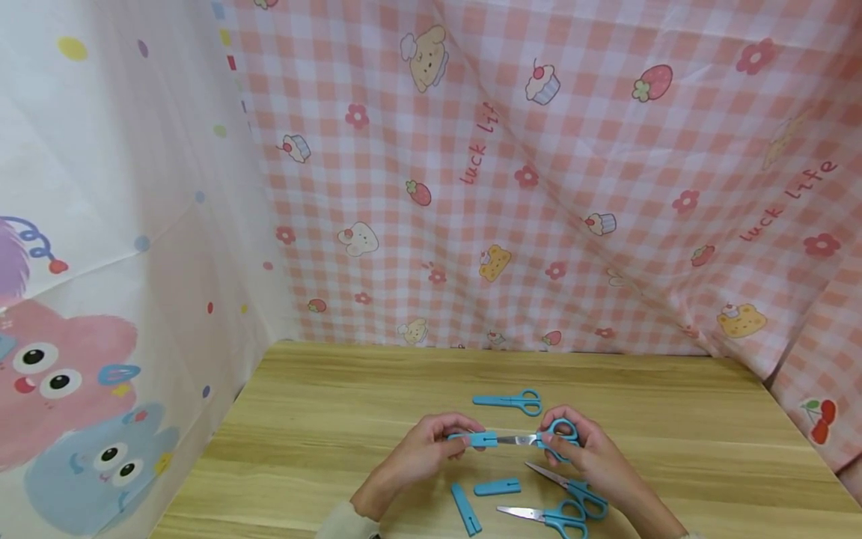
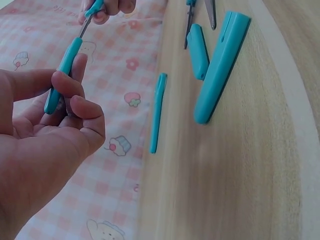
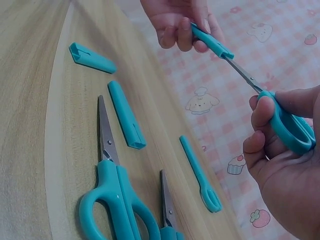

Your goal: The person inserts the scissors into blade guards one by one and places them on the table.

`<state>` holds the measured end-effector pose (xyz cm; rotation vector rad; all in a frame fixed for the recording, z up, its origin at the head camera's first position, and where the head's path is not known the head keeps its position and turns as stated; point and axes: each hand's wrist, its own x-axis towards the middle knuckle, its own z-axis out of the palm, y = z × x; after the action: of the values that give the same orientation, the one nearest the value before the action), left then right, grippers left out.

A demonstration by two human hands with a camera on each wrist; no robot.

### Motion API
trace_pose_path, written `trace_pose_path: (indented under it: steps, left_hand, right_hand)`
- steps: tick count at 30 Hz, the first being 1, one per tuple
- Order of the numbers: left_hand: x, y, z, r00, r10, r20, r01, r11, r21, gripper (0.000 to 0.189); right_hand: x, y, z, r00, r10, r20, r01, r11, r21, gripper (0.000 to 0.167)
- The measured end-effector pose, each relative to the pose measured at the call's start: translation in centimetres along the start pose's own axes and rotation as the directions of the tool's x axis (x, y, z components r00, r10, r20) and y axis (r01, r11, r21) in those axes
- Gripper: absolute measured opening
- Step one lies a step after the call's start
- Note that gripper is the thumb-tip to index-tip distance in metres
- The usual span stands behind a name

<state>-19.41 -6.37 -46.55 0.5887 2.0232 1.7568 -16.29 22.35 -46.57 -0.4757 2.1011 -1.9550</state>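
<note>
My left hand (image 1: 431, 447) pinches a blue scissors cover (image 1: 482, 439) between thumb and fingers. From the other side my right hand (image 1: 584, 447) grips a pair of scissors (image 3: 286, 125) by its blue handles. The blade tip overlaps the cover's open end, and a length of bare metal shows between cover and handles. In the right wrist view the cover (image 3: 216, 43) lines up with the blades. Both hands are raised above the wooden table.
Behind the hands lies a covered pair of scissors (image 1: 508, 401). Two uncovered pairs, the nearer scissors (image 1: 548, 516) and the farther scissors (image 1: 572, 490), lie near the right forearm. Two loose covers, one sideways cover (image 1: 497, 487) and one slanted cover (image 1: 466, 510), rest on the table (image 1: 289, 449).
</note>
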Motion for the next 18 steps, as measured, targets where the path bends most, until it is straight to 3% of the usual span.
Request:
trace_pose_path:
  steps: [18]
  left_hand:
    - [0.37, 0.21, 0.36, 1.0, 0.018, 0.01, -0.018, 0.999, 0.039, 0.019]
  right_hand:
    - [0.19, -0.04, 0.49, 0.999, 0.022, -0.025, -0.022, 1.0, 0.005, 0.026]
